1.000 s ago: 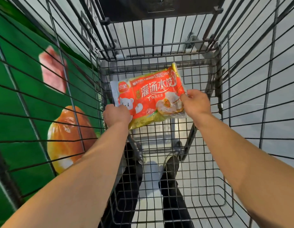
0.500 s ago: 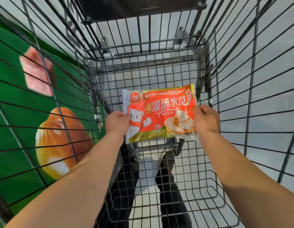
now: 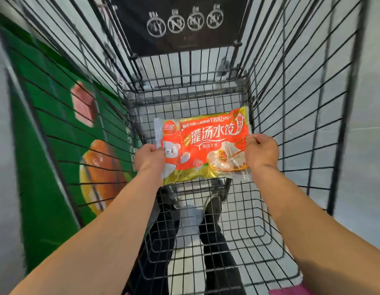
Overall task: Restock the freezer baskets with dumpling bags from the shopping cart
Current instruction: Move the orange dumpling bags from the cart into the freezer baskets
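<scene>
An orange-red dumpling bag with white lettering and a cartoon bear hangs flat inside the black wire shopping cart, above its mesh floor. My left hand grips the bag's left edge. My right hand grips its right edge. Both arms reach down into the cart from the near end. No other bag shows in the cart. No freezer basket is in view.
The cart's wire walls rise close on both sides, with a black sign panel at the far end. A green freezer panel with food pictures stands left of the cart. My legs and shoes show through the mesh floor.
Both hands have kept their grip while the bag levelled out from a tilt. The view has tipped up, so the cart's far sign panel now shows.
</scene>
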